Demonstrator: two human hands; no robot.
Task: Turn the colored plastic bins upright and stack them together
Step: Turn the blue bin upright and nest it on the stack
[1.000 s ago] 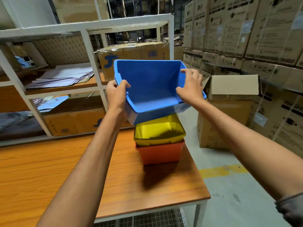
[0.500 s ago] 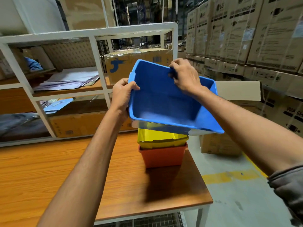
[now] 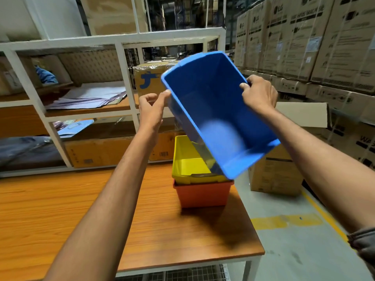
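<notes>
Since the earlier frame the blue bin (image 3: 219,122) is swinging round in the air: its long axis, lately lying across the view, is now running from far-left and high to near-right and low, and its open mouth is tipping toward the person. The left hand (image 3: 152,110) is loosening, fingers spread and only the fingertips brushing the bin's far-left rim, so it is guiding and not grasping. The right hand (image 3: 258,94) is clenching the right rim and is carrying the weight. The bin's low near corner is hanging over the yellow bin (image 3: 188,165), which is sitting upright nested inside the orange bin (image 3: 200,194); whether the blue corner is touching the yellow rim is not clear. The coming move is turning on this: the stack is lying below and slightly left of the held bin, with its long axis running away from the person, so the blue bin is needing to level out and line up with that before dropping in, and the right hand is the one placed to steer it. The stack is standing near the right end of a wood-grain worktop (image 3: 60,209), with white shelving (image 3: 121,78) behind, cardboard boxes (image 3: 304,37) piled at right and a concrete floor (image 3: 294,250) below.
</notes>
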